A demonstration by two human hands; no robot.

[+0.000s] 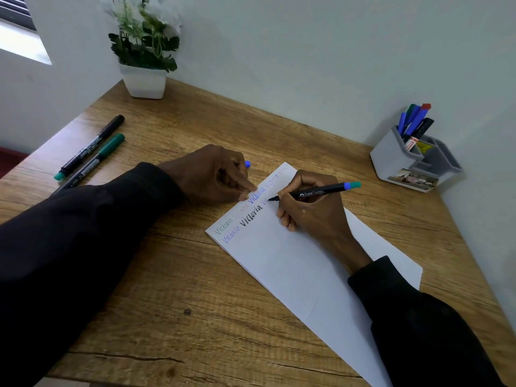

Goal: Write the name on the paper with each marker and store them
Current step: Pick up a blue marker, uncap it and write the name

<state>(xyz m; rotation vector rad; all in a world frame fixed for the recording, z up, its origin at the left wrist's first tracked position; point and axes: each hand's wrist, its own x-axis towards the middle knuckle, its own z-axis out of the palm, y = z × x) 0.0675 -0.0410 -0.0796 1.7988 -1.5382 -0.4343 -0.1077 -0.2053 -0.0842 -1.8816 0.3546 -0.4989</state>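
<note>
A white sheet of paper (pixel 296 263) lies slanted on the wooden desk (pixel 173 289); the name "Victoria" is written on it several times in two rows near its far edge. My right hand (pixel 312 210) grips a black marker (pixel 315 192) with a blue and teal end, its tip touching the paper in the second row. My left hand (pixel 215 174) is curled around a blue marker cap (pixel 247 164), with fingertips pressing the paper's far left edge. Two markers lie at the left: a black one (pixel 93 143) and a green one (pixel 92 160).
A grey pen holder (pixel 413 160) with several markers stands at the right against the wall. A white pot with a green plant (pixel 143 79) sits in the far corner. The desk's left edge runs past the loose markers.
</note>
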